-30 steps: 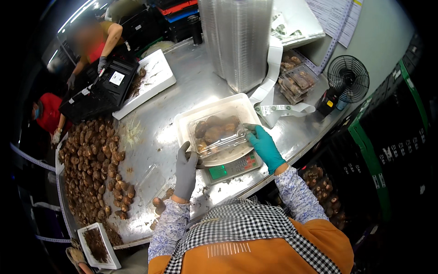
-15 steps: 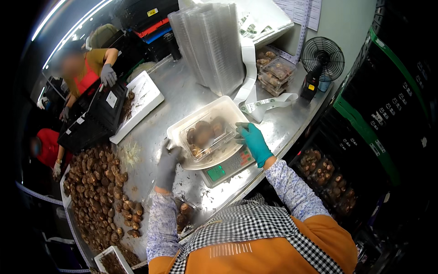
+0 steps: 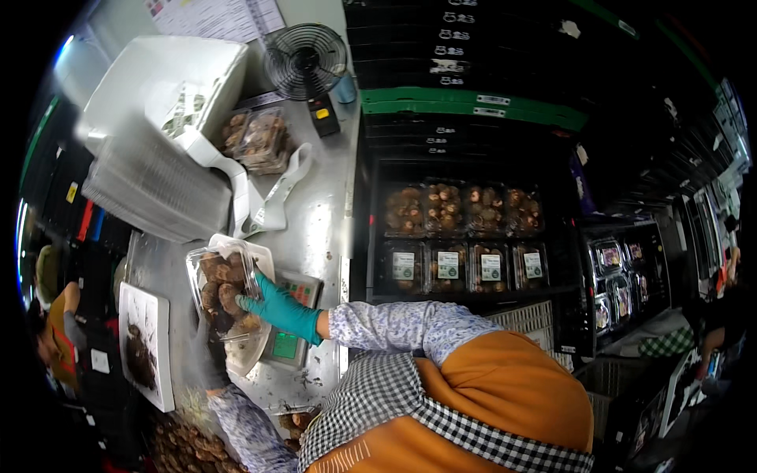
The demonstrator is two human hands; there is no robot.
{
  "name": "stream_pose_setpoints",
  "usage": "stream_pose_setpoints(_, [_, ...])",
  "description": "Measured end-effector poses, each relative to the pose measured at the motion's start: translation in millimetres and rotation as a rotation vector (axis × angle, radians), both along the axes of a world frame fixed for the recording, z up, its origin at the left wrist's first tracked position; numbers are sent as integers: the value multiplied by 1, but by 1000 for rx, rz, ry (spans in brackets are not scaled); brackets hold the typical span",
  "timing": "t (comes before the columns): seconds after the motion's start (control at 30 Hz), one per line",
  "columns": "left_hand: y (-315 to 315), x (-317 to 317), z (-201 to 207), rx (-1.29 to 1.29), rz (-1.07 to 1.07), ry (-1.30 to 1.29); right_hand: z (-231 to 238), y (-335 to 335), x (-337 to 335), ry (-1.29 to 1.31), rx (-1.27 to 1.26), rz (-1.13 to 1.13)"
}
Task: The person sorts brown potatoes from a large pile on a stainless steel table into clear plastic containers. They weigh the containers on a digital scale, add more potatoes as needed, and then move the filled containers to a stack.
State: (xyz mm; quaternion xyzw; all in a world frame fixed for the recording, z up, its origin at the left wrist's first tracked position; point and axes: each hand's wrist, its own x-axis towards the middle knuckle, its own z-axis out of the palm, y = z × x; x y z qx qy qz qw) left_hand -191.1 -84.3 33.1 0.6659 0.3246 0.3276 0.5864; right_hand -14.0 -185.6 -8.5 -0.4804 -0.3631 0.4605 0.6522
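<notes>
A clear plastic punnet [image 3: 225, 296] of brown, rough-skinned tubers is raised at a tilt above a white weighing pan [image 3: 262, 254]. My right hand [image 3: 284, 311], in a teal glove, grips the punnet's right side, thumb over the tubers. Close to the punnet's lower left edge is my left hand [image 3: 209, 363] in a grey glove; blur and the punnet obscure its fingers. Beneath the pan sits a scale [image 3: 301, 293] with a lit green display. Another punnet of tubers [image 3: 298, 422] lies by the table edge, near my apron.
Stacked clear containers [image 3: 158, 185] stand beyond the pan, beside a label strip [image 3: 272, 213] and filled punnets [image 3: 264, 140]. A fan [image 3: 306, 61] is at the back. Rightward, a black crate holds labelled punnets [image 3: 447, 266]. Loose tubers [image 3: 185, 449] lie lower left, near a white tray [image 3: 163, 347].
My view has swung right, bringing the crate of filled punnets into sight. The punnet has come up off the pan and tilted, with my right hand now gripping its side.
</notes>
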Motion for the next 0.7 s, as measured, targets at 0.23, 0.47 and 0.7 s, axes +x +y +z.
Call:
stream_pose_setpoints(0.23, [-145,164,31,-362,-151,-149,17,-122,128,494,13,-31])
stream_pose_setpoints(0.47, [-185,226,-90,-275,-550,324,-52,-254,199,531,-398,-239])
stream_pose_setpoints(0.7, [-181,219,-66,273,-384,331,-133,-235,204,564,-519,-228])
